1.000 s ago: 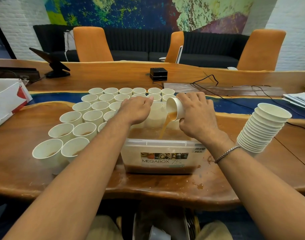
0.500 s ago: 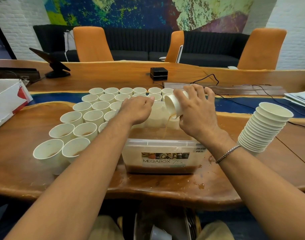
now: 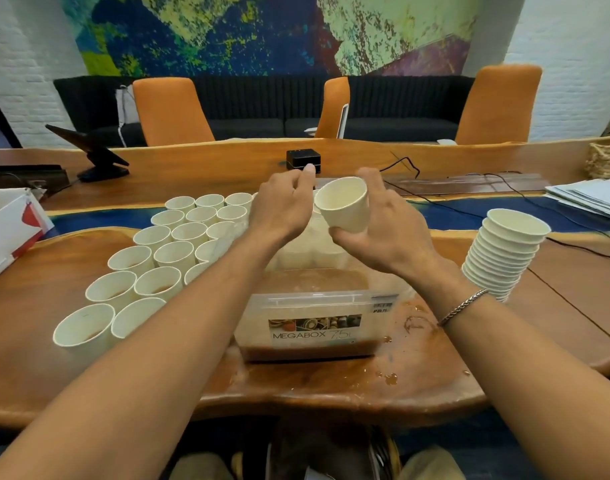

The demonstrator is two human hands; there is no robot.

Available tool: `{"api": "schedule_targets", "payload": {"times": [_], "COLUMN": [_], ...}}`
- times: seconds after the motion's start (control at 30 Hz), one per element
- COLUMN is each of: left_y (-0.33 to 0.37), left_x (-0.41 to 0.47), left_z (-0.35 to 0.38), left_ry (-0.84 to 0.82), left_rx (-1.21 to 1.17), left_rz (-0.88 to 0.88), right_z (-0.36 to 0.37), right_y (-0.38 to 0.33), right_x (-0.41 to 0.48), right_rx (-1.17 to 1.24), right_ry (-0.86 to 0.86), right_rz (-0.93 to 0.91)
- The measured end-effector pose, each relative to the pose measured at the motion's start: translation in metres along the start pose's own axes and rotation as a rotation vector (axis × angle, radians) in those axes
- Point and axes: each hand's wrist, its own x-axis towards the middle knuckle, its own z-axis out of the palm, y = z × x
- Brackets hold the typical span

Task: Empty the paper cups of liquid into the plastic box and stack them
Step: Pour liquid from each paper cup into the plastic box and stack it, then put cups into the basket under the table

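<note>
**Pour complete: cup righted above the box**

The right-hand fingers (image 3: 374,183) and thumb are wrapped round the wall of one paper cup (image 3: 345,209). The right hand (image 3: 386,233) holds it above the far side of the plastic box (image 3: 314,297). One second ago this cup was tipped mouth-down, with a brown stream running into the box. Now it is raised and turned mouth-up towards the camera. Its inside shows pale, with no liquid visible.

The left hand (image 3: 282,213) has lifted off the cups behind the box and now hangs just left of the held cup. Its fingers are loosely curled with the palm turned away, so whether it holds anything cannot be determined.

The box carries brown liquid (image 3: 310,280) and stands on the counter (image 3: 331,382).

Status: the emptying step for this cup appears finished. The next step is judged to be nesting it onto the stack of empty cups (image 3: 504,258) to the right of the box.

Many filled cups (image 3: 159,284) remain left of the box and behind it, so the task is far from done.

Caution: spilled drops (image 3: 390,378) lie on the counter in front and right of the box.
</note>
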Motion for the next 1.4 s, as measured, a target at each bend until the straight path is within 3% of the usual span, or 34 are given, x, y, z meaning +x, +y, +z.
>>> {"api": "schedule_targets", "payload": {"times": [0.1,0.23,0.4,0.8,1.13,1.3,1.4], "left_y": [0.053,0.109,0.159,0.183,0.157,0.145,0.137], "left_x": [0.004,0.002,-0.004,-0.018,-0.025,-0.034,-0.039], "left_z": [0.025,0.056,0.086,0.137,0.159,0.161,0.157], "left_ry": [-0.097,-0.279,-0.426,-0.500,-0.670,-0.762,-0.771], "left_rx": [-0.336,-0.548,-0.590,-0.526,-0.369,-0.298,-0.302], "left_rz": [-0.169,-0.129,-0.042,-0.010,-0.149,-0.188,-0.216], "right_z": [-0.027,-0.077,-0.126,-0.142,-0.116,-0.071,-0.042], "right_y": [0.014,0.040,0.079,0.118,0.154,0.166,0.162], "right_x": [0.003,0.002,-0.003,-0.023,-0.060,-0.093,-0.106], "right_rx": [0.024,-0.023,-0.031,0.010,0.479,0.588,0.601], "right_ry": [0.111,0.215,0.233,0.224,-0.111,-0.318,-0.277], "right_rz": [0.042,0.147,0.235,0.352,0.641,0.739,0.765]}}
